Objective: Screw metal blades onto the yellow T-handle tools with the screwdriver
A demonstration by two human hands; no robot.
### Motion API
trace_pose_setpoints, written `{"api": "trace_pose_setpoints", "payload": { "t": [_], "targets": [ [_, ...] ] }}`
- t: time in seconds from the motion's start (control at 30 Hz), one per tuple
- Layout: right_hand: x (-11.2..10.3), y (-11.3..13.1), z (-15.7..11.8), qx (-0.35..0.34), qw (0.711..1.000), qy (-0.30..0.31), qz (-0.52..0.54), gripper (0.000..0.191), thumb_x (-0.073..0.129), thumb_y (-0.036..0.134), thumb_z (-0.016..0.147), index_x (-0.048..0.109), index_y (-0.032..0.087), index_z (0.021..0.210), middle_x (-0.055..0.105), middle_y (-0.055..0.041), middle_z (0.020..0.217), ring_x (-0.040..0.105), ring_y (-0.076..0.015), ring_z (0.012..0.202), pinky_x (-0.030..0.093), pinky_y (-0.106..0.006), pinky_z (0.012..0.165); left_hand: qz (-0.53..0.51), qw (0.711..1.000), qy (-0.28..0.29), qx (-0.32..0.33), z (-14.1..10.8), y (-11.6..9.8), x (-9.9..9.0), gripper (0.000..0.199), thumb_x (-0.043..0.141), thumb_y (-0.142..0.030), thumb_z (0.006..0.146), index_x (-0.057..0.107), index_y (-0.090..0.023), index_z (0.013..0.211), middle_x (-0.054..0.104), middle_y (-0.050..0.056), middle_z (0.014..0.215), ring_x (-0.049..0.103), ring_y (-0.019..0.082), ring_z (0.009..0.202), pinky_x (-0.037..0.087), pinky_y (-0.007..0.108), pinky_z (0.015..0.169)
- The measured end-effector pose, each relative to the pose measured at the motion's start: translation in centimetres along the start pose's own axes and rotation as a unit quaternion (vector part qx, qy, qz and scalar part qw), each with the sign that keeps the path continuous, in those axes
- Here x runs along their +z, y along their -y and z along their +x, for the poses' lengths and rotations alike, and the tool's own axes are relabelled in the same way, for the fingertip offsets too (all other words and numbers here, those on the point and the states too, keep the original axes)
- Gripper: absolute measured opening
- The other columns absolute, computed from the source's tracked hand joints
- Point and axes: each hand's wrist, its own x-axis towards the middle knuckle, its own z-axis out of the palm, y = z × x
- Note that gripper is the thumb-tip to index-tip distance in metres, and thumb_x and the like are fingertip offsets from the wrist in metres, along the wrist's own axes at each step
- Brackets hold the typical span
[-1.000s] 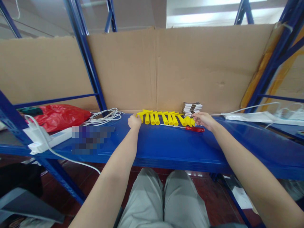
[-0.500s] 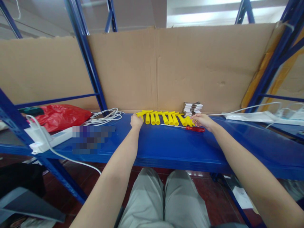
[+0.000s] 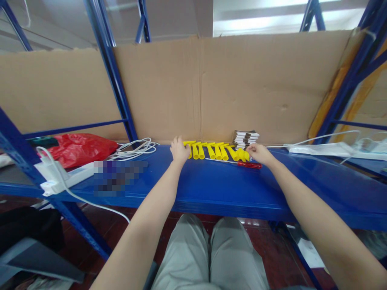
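Observation:
Several yellow tube-shaped pieces lie side by side in a row at the back of the blue shelf. My left hand is at the left end of the row, its fingers over the leftmost piece and partly hiding it; its grip cannot be made out. At the right end, my right hand has its fingers pressed together beside a small yellow piece. Whatever those fingers hold is too small to name. A screwdriver with a red handle lies in front of the row, below my right hand.
Behind the row's right end is a stack of white and dark pieces. At left lie a red plastic bag, a coiled white cable and a white power strip. Cardboard stands upright along the back.
My left hand has shifted slightly right and up, over the leftmost yellow piece. My right hand has moved a little to the right, apart from the small yellow pieces.

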Motion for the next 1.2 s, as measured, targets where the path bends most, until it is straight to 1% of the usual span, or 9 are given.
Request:
{"api": "trace_pose_setpoints", "payload": {
  "t": [0.17,0.27,0.37,0.57,0.7,0.87,1.03,1.13,1.2],
  "targets": [
    [-0.1,-0.8,0.3,-0.045,0.997,0.018,-0.063,0.014,0.050,0.007,0.072,0.060,0.016,0.071,0.070,-0.0071,0.074,0.062,-0.0159,0.067,0.046,-0.023,0.063,-0.091,0.973,0.124,0.172,-1.0,-2.8,-0.5,0.029,0.047,-0.016,0.086,0.069,-0.015,0.105,0.072,0.008,0.099,0.067,0.018,0.087,0.050,0.028,0.083],
    [-0.2,-0.8,0.2,-0.070,0.994,0.028,-0.080,0.014,0.048,0.012,0.074,0.061,0.016,0.071,0.070,-0.0071,0.073,0.062,-0.0158,0.064,0.046,-0.024,0.062,-0.096,0.967,0.105,0.213,-1.2,-3.9,-1.9,0.030,0.048,-0.019,0.086,0.070,-0.018,0.106,0.072,0.006,0.100,0.067,0.018,0.089,0.050,0.027,0.083],
    [-0.3,-0.9,0.1,-0.094,0.992,0.032,-0.079,0.016,0.047,0.017,0.077,0.062,0.016,0.071,0.069,-0.0063,0.070,0.061,-0.0154,0.062,0.046,-0.024,0.061,-0.028,0.992,0.040,0.115,-0.4,-3.7,-4.2,0.032,0.046,-0.021,0.086,0.069,-0.018,0.108,0.071,0.010,0.105,0.065,0.023,0.098,0.048,0.032,0.088],
    [-0.1,-1.2,0.4,-0.124,0.990,-0.003,-0.067,0.018,0.047,0.021,0.078,0.064,0.016,0.076,0.069,-0.0070,0.071,0.061,-0.0162,0.063,0.045,-0.024,0.058,0.158,0.984,0.067,-0.037,0.6,1.3,-8.2,0.058,0.049,-0.044,0.083,0.050,-0.015,0.134,0.049,0.019,0.137,0.042,0.039,0.128,0.038,0.056,0.098],
    [0.0,-1.6,0.7,-0.145,0.987,-0.022,-0.063,0.018,0.049,0.023,0.077,0.066,0.016,0.077,0.069,-0.0058,0.069,0.060,-0.0157,0.061,0.045,-0.024,0.057,0.224,0.960,0.121,-0.114,0.2,5.8,-8.2,0.070,0.045,-0.050,0.082,0.038,-0.014,0.143,0.032,0.021,0.149,0.028,0.045,0.135,0.031,0.069,0.097],
    [-0.1,-1.7,0.7,-0.148,0.984,-0.063,-0.071,0.019,0.049,0.024,0.076,0.066,0.017,0.076,0.070,-0.0061,0.070,0.061,-0.0163,0.061,0.045,-0.026,0.058,0.221,0.952,0.156,-0.142,0.7,9.1,-7.2,0.085,0.048,-0.061,0.076,0.035,-0.012,0.145,0.027,0.025,0.150,0.026,0.048,0.135,0.031,0.065,0.099],
    [-0.5,-1.4,0.4,-0.137,0.985,-0.078,-0.073,0.017,0.050,0.023,0.076,0.066,0.017,0.075,0.068,-0.0052,0.066,0.060,-0.0163,0.059,0.045,-0.026,0.058,0.254,0.944,0.163,-0.133,0.7,7.4,-7.5,0.075,0.041,-0.050,0.084,0.027,-0.014,0.148,0.017,0.020,0.155,0.018,0.043,0.139,0.029,0.066,0.100],
    [-0.5,-1.2,0.3,-0.135,0.985,-0.080,-0.068,0.016,0.050,0.023,0.076,0.065,0.018,0.074,0.067,-0.0044,0.064,0.060,-0.0163,0.059,0.044,-0.026,0.057,0.272,0.949,0.154,-0.044,0.4,5.0,-7.1,0.067,0.040,-0.044,0.086,0.032,-0.013,0.145,0.023,0.021,0.153,0.021,0.041,0.139,0.029,0.066,0.100],
    [-0.4,-1.2,0.4,-0.135,0.985,-0.083,-0.063,0.016,0.049,0.023,0.076,0.064,0.018,0.073,0.067,-0.0045,0.065,0.059,-0.0160,0.058,0.044,-0.026,0.057,0.270,0.944,0.187,0.016,0.5,3.7,-6.2,0.059,0.041,-0.041,0.087,0.041,-0.015,0.140,0.032,0.019,0.150,0.026,0.039,0.137,0.032,0.064,0.100]
  ]
}}
